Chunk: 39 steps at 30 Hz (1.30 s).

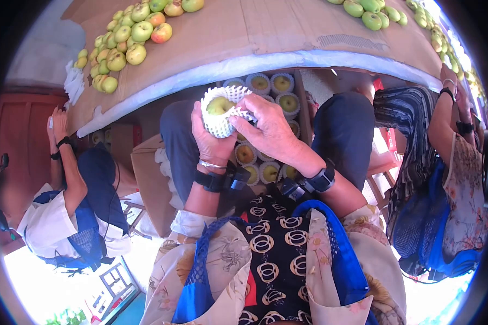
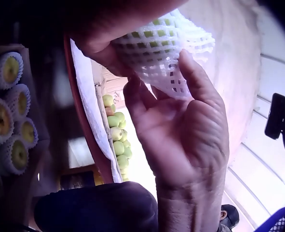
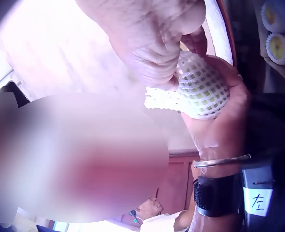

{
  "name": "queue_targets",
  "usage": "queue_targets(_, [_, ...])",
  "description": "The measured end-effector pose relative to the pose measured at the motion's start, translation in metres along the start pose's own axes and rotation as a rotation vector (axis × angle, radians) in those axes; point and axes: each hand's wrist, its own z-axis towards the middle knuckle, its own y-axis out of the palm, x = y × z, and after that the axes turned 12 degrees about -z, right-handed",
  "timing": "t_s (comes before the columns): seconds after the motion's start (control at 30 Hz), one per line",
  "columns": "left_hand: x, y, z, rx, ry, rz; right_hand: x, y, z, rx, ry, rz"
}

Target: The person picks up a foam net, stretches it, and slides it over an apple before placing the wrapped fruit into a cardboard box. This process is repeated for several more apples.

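Note:
A green apple (image 1: 219, 105) sits in a white foam net sleeve (image 1: 219, 128) above the lap. My left hand (image 1: 208, 142) cups it from the side and below, with fingers and thumb round the sleeve. With thumb and fingers, my right hand (image 1: 270, 125) pinches the sleeve's loose edge beside the apple's top. In the left wrist view the net (image 2: 154, 43) tapers to a gathered end by the right hand (image 2: 186, 130). The right wrist view shows the sleeve (image 3: 204, 89) stretched over the apple, a loose end sticking out past the right hand's fingers.
Below the hands, between the knees, a cardboard box (image 1: 304, 108) holds several net-wrapped apples (image 1: 259, 83). Ahead, a cardboard-covered table (image 1: 244, 32) bears a pile of loose apples (image 1: 122, 46) at left and more at right. People sit on both sides.

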Motion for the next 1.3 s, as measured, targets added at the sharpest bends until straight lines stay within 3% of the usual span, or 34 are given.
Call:
queue_targets(0.4, [0.003, 0.004, 0.0, -0.052, -0.017, 0.03, -0.004, -0.011, -0.001, -0.089, 0.075, 0.108])
queue_targets(0.63, [0.0, 0.011, -0.002, 0.017, -0.046, 0.038, 0.0, -0.026, 0.008, -0.131, 0.004, 0.186])
queue_targets(0.77, [0.001, 0.011, -0.005, 0.089, -0.066, 0.081, 0.015, -0.041, 0.016, -0.052, 0.056, 0.19])
queue_targets(0.9, [-0.002, 0.004, -0.004, 0.071, -0.089, 0.123, 0.013, -0.034, 0.01, -0.162, 0.114, 0.239])
queue_targets(1.1, [-0.006, 0.007, -0.01, -0.005, -0.092, 0.139, 0.003, -0.027, 0.008, -0.107, -0.02, -0.014])
queue_targets(1.3, [-0.013, -0.016, -0.013, -0.011, 0.073, 0.321, -0.005, -0.02, 0.002, -0.109, -0.026, -0.012])
